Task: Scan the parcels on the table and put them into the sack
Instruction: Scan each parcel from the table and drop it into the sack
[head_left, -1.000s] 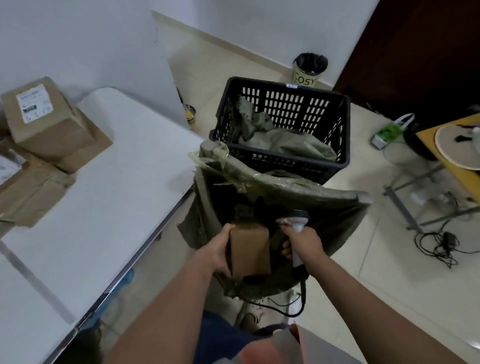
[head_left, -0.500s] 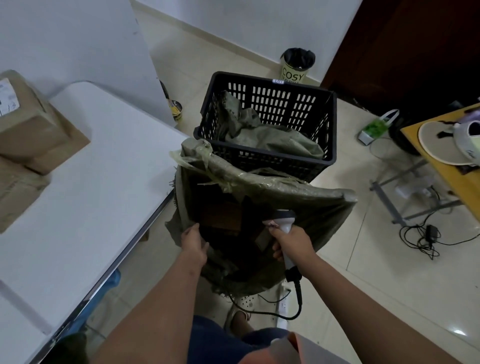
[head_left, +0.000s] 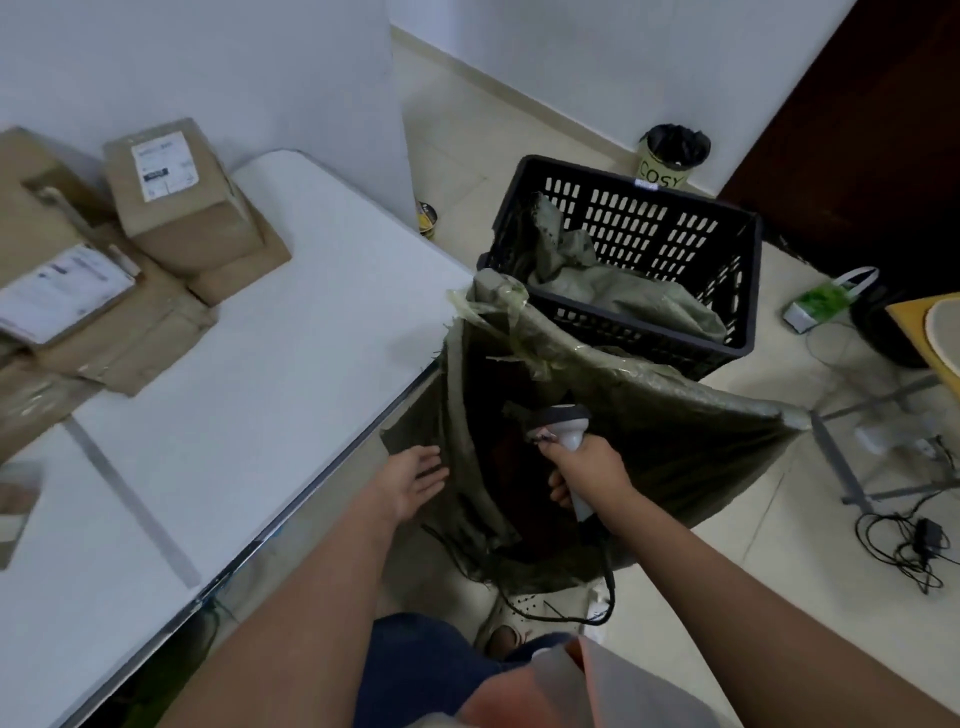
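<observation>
Sack (head_left: 649, 431): green woven, stood open on the floor just right of the table's near right edge; its mouth is held wide, the inside dark. Whether a parcel lies inside cannot be told.

Left hand (head_left: 415, 480): empty, fingers straight and relaxed, at the sack's left rim, between sack and table (head_left: 270, 395). Contact with the cloth cannot be confirmed.

Right hand (head_left: 587, 475): wrapped round the grip of the scanner (head_left: 563, 423), which is held over the sack's mouth, head pointing away; its cable (head_left: 608, 582) trails down toward the near floor.

Parcels (head_left: 156, 270): brown cartons stacked at the far left of the table, well apart from both hands. A white label (head_left: 163, 165) faces up on the top box; another label (head_left: 62, 288) faces up on a flatter carton left of it.

Step in hand, as judged: the next parcel is to be fetched and scanned.
- The left hand is best sent across the table to the top carton, since its label is already exposed.
- The box should be gripped clear of the label, so the code is not covered.
- The scanner should be brought to the label squarely, and the cable kept out of the sack's mouth.
- The sack's rim should be left standing open, to spare a second opening.

Crate (head_left: 649, 228): black, far side of the sack, with a spare sack crumpled inside.
</observation>
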